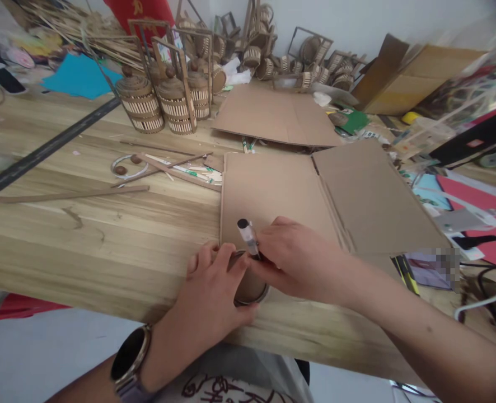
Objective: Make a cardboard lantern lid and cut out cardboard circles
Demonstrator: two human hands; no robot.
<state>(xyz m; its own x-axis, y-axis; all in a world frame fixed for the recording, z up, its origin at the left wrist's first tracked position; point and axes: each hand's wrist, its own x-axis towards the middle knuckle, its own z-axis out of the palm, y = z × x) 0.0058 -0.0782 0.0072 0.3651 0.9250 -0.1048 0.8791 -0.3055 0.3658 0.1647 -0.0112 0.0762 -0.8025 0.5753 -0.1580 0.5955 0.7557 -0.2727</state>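
My right hand grips a pen with a clear barrel and a black end pointing up. The pen's lower end is at the inner edge of a round ring with a thin dark rim, and its tip is hidden by my fingers. My left hand curls over the ring's left side and holds it, thumb at the near edge and fingers at the far edge. Brown cardboard shows inside the ring. Beneath and beyond my hands lies a flattened cardboard sheet, at the front edge of the wooden table.
Several small slatted baskets with tall handles stand at the back left. Wooden strips and a white ring holding brown balls lie left of the sheet. Another cardboard piece and an open carton are behind. Cables clutter the right.
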